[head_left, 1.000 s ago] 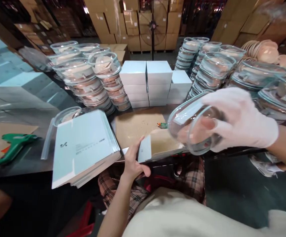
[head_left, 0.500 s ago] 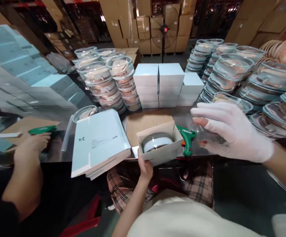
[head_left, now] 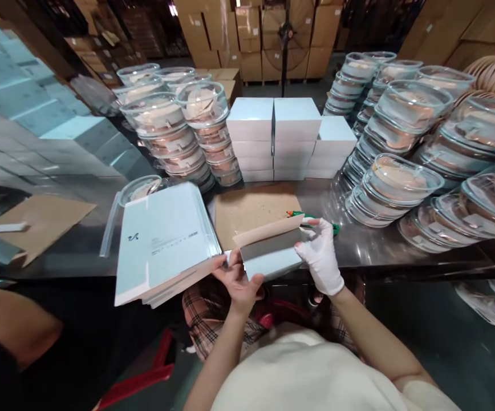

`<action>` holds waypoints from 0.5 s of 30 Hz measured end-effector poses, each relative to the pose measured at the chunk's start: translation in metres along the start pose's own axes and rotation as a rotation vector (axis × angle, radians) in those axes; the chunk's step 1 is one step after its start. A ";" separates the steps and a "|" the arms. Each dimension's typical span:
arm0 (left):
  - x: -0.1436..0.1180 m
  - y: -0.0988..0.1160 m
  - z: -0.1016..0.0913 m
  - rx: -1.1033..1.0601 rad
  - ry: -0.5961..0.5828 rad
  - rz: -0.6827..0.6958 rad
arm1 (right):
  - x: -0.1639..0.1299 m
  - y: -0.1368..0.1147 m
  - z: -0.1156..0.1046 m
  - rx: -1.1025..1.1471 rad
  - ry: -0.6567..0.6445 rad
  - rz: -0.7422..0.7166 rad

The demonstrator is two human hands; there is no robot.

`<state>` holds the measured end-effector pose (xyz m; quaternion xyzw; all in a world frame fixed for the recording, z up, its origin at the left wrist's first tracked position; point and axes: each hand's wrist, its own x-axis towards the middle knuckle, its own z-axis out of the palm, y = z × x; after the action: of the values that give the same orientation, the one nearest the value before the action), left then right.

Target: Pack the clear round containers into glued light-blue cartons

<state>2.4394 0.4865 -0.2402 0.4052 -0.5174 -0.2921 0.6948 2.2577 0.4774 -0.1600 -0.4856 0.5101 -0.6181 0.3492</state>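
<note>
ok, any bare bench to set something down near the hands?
Bare steel right of the small box, below the stacked glass bowls. Brown card sheet behind the box is mostly bare. Left is taken by the flat carton stack; the back is packed with white boxes.

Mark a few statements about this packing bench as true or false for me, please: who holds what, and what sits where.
1. Both hands are on the small box at the bench's near edge. True: the bare left hand grips its left side, the gloved right hand its right.
2. The box's lid flap stands fully open. False: the flap is folded down over the top.
3. Both hands wear white gloves. False: only the right one does.
4. A pile of flat, unfolded cartons lies left of the box. True.
5. The stacked white boxes stand at the far side of the bench, between stacks of glass dishes. True.
</note>
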 end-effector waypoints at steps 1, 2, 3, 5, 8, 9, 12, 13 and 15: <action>0.003 0.000 0.000 -0.005 0.000 0.054 | 0.002 0.000 0.001 0.025 0.005 0.025; 0.005 -0.001 -0.002 0.021 -0.017 0.116 | 0.003 -0.001 0.000 0.034 -0.002 0.041; 0.008 -0.003 -0.005 0.066 -0.048 0.174 | 0.004 -0.001 -0.005 0.023 -0.023 0.056; 0.013 -0.010 -0.014 0.144 -0.107 0.255 | 0.003 -0.003 -0.023 -0.062 -0.098 0.111; 0.017 -0.021 -0.024 0.236 -0.173 0.261 | 0.001 -0.005 -0.063 -0.488 -0.071 0.237; 0.018 -0.023 -0.024 0.268 -0.193 0.263 | 0.001 -0.004 -0.075 -0.701 -0.037 0.294; 0.017 -0.022 -0.018 0.262 -0.196 0.335 | 0.009 0.004 -0.093 -1.183 -0.105 0.490; 0.016 -0.019 -0.015 0.233 -0.174 0.376 | 0.013 0.009 -0.094 -1.225 -0.155 0.546; 0.013 -0.010 -0.013 0.199 -0.120 0.417 | 0.023 0.019 -0.094 -1.157 -0.161 0.600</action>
<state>2.4561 0.4742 -0.2439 0.3378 -0.6565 -0.1136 0.6648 2.1602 0.4791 -0.1736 -0.4764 0.8458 -0.0816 0.2259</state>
